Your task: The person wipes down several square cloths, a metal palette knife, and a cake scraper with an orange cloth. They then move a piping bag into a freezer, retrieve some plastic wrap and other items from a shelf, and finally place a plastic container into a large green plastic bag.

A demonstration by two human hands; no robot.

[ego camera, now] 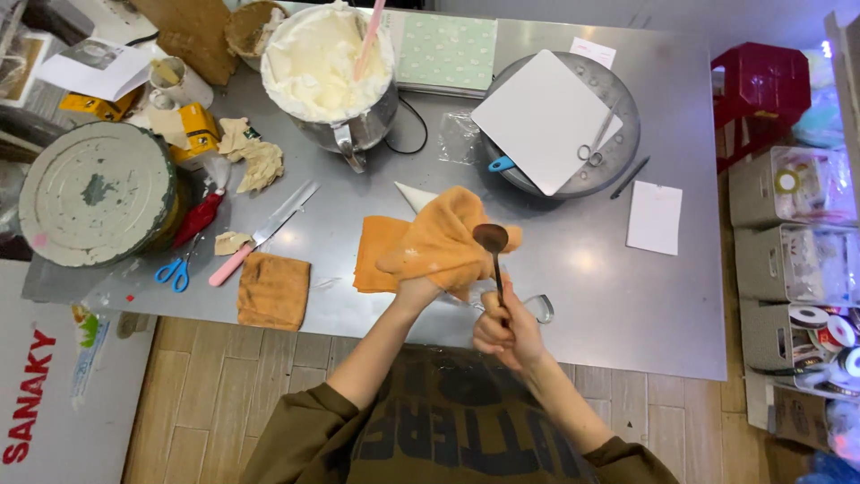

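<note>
The step in hand looked like wiping a spoon (492, 244) clean with an orange cloth (445, 240). The right hand (507, 330) was closed in a fist around the lower end of the spoon's handle, its grip pinching the stem so the dark bowl stood upright above it. The left hand (421, 269) was hidden under the cloth, and I could not tell whether its fingers were spread or pressed together; the cloth was draped over it and bunched just left of the spoon's bowl, touching or nearly touching it. Both were held above the near edge of the steel desk (573, 269), over a 2nd folded orange cloth (373, 253) lying flat. Judged from this, the next move called for closing the cloth around the bowl while the right hand kept the handle steady. A mixing bowl of white cream (327, 63) stood well apart at the far side.
</note>
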